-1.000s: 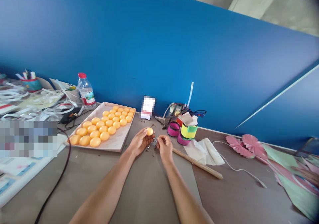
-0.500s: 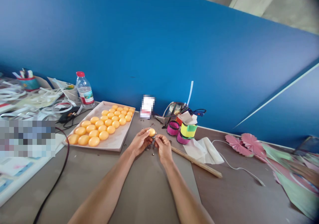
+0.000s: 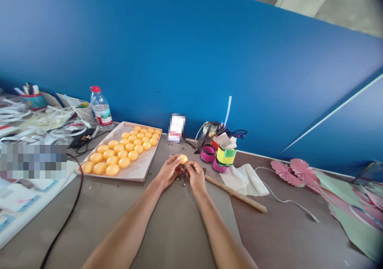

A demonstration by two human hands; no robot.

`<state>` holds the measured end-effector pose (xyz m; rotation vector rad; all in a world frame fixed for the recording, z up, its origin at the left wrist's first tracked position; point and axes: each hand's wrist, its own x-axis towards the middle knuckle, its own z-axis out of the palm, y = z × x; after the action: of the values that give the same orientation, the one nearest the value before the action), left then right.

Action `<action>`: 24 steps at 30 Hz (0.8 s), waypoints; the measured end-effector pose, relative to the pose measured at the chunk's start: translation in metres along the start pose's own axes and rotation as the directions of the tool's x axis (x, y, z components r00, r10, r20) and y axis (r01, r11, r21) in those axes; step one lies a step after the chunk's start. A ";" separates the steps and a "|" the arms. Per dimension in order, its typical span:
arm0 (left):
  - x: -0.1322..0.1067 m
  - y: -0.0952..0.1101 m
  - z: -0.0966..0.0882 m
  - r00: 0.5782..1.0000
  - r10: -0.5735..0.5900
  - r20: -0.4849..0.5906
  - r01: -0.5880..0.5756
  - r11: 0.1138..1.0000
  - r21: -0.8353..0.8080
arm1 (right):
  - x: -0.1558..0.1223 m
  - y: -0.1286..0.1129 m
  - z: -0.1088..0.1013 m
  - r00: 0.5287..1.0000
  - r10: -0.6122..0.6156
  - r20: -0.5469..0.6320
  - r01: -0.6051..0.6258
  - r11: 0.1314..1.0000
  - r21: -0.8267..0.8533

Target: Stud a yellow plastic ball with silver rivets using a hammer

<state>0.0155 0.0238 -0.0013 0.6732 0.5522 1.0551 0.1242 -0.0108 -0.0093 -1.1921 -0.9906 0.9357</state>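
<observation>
My left hand (image 3: 169, 170) is closed round a small yellow ball (image 3: 183, 159), held at the fingertips above the table. My right hand (image 3: 195, 175) is pinched right beside it, touching the ball's underside with a small dark metal piece (image 3: 184, 170) between the fingers. A few tiny metal bits (image 3: 182, 181) lie on the table under the hands. To the left sits a flat tray (image 3: 140, 171) with several yellow balls (image 3: 119, 154) in rows.
A water bottle (image 3: 100, 107) and paper strips (image 3: 44, 125) are at the back left. A black cable (image 3: 72, 201) runs along the left. Pink and yellow tape rolls (image 3: 220, 157), a wooden stick (image 3: 236, 194), white cloth (image 3: 247, 180) and pink paper fans (image 3: 295, 173) lie to the right.
My right hand has moved left and closed in on the ball held by my left hand; the two hands now meet.
</observation>
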 end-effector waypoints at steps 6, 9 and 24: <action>0.000 0.000 0.002 1.000 0.012 0.006 -0.013 1.000 0.022 | 0.001 0.003 0.000 1.000 -0.013 0.014 0.013 1.000 -0.006; -0.001 0.000 0.002 1.000 0.015 0.001 -0.015 0.999 0.039 | 0.001 0.002 0.000 1.000 -0.008 0.014 0.008 1.000 -0.007; -0.002 -0.007 0.002 0.997 0.083 -0.005 -0.081 0.979 0.185 | -0.004 -0.004 0.002 1.000 -0.006 -0.001 0.006 1.000 -0.007</action>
<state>0.0201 0.0194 -0.0045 0.8586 0.6431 1.0942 0.1211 -0.0142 -0.0057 -1.1952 -0.9971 0.9277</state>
